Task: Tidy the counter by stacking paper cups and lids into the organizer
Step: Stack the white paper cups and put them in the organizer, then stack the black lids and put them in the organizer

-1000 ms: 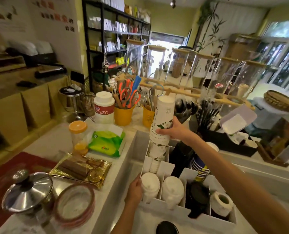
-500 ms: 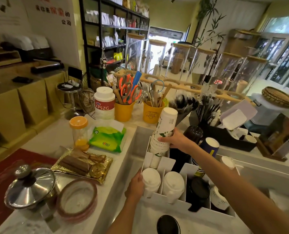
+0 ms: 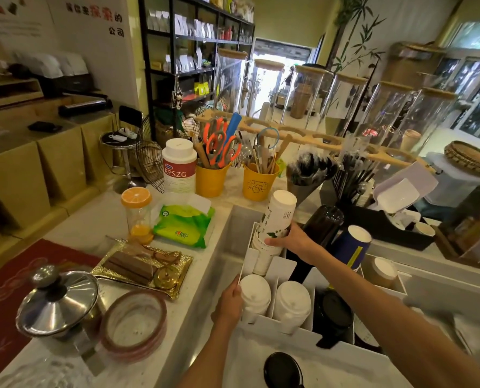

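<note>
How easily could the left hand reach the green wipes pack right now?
Probably yes. The left hand holds the left side of the white organizer, so it must let go first. The green wipes pack lies on the counter just beyond, and nothing stands between them.

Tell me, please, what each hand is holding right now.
Left hand: holds the organizer at its left side.
Right hand: grips the stack of paper cups.
</note>
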